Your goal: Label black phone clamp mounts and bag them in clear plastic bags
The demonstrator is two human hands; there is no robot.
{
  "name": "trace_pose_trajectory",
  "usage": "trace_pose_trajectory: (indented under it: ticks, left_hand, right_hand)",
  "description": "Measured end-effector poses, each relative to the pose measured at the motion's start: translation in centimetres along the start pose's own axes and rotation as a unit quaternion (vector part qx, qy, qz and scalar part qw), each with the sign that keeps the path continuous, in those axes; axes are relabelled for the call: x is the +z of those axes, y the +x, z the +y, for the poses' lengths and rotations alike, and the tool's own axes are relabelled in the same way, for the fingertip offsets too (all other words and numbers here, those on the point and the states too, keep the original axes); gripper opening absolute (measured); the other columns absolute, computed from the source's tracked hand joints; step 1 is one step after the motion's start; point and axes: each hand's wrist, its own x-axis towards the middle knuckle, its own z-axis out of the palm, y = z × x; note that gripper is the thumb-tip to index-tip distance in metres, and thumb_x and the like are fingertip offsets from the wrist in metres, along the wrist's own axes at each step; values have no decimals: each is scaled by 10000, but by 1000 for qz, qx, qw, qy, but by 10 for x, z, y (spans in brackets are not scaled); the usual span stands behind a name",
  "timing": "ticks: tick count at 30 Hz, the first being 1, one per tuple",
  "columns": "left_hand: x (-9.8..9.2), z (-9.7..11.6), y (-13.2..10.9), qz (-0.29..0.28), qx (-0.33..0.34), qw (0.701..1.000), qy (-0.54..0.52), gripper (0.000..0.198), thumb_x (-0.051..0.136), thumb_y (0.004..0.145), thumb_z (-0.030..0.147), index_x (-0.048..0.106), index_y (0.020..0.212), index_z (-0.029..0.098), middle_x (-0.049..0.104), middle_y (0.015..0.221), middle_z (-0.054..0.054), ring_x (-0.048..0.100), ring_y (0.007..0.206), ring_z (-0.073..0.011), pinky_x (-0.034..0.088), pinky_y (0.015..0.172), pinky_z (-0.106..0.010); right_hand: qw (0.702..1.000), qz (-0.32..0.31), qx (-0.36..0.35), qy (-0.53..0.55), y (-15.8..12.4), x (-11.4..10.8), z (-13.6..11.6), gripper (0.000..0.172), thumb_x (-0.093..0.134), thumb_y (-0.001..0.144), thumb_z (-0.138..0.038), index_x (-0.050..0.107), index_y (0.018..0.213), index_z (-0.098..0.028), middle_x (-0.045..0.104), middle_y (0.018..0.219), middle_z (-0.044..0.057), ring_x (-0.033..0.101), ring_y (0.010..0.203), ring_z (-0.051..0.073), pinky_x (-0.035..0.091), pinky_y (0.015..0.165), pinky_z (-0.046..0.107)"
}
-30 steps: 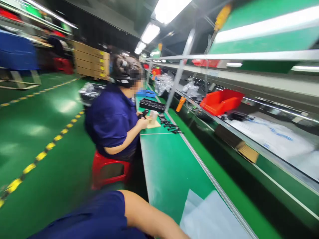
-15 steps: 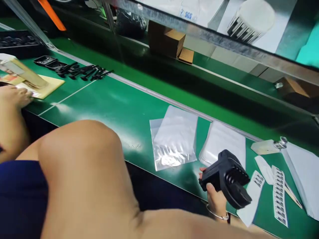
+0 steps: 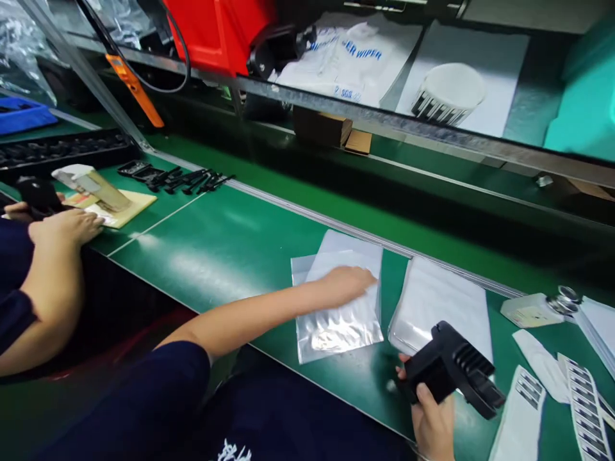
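My left hand is over the stack of clear plastic bags, its fingers near the right edge of the top one. The fingers are turned down and slightly blurred, so I cannot see whether they pinch the plastic. In my right hand is a black plastic device with a grip-like body and a ribbed, curved end; my thumb and fingers are closed round its lower part. Behind the device lies a second stack of bags, white and cloudy.
At right are a dispenser bottle, label strips and a white sheet. A shelf above holds wiper packs, a label roll and a red bin. Co-worker's hands work at left beside a yellowish fixture.
My left arm, raised close to the camera before, has come down and reached out over the clear bags. My right hand keeps hold of the black device. The view has tilted up.
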Motion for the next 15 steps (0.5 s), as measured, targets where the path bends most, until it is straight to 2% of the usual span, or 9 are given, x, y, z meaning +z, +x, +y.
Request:
trace_pose_trajectory:
  ticks: [3, 6, 8, 10, 13, 15]
  left_hand:
    - [-17, -60, 9, 2, -148, 987, 63, 359, 471, 891, 138, 562, 1238, 119, 588, 1240, -178, 545, 1168, -315, 477, 918, -411]
    - [-16, -101, 2, -23, -217, 972, 84, 376, 554, 864, 217, 547, 1230, 128, 595, 1223, -175, 549, 1160, -325, 486, 878, -393]
    - [-10, -111, -1, -43, -232, 968, 87, 390, 620, 827, 275, 561, 1191, 151, 633, 1167, -141, 585, 1108, -304, 490, 854, -366]
    - [-6, -113, 0, -56, -242, 964, 95, 362, 643, 797, 272, 585, 1133, 153, 670, 1083, -126, 623, 1029, -295, 491, 833, -367]
    - [-10, -110, 10, -58, -230, 965, 113, 182, 575, 807, 179, 641, 977, 168, 694, 984, -103, 644, 964, -277, 480, 844, -372]
    - [-16, -106, 25, -43, -203, 970, 126, 183, 493, 837, 129, 659, 901, 174, 686, 996, -105, 629, 1005, -271, 465, 878, -375]
  right_hand:
    - [998, 17, 20, 56, 3, -2, 14, 405, 754, 736, -380, 640, 1071, -184, 733, 941, 123, 690, 722, 241, 597, 726, 445]
    - [996, 25, 44, 73, 4, -4, 22, 429, 720, 781, -377, 586, 1146, -197, 717, 983, 116, 675, 776, 229, 576, 766, 432]
    - [996, 24, 47, 75, 6, -6, 26, 451, 722, 776, -381, 569, 1160, -200, 713, 976, 111, 669, 786, 235, 568, 770, 440]
    - [996, 29, 45, 72, 7, -7, 29, 476, 737, 758, -383, 562, 1165, -209, 712, 971, 102, 667, 788, 243, 561, 779, 453]
    - [996, 47, 46, 64, 7, -8, 32, 480, 751, 732, -384, 578, 1150, -223, 713, 983, 91, 667, 789, 250, 550, 801, 459]
    - [995, 51, 51, 63, 7, -8, 33, 485, 762, 714, -383, 588, 1138, -224, 717, 987, 93, 668, 767, 253, 553, 789, 461]
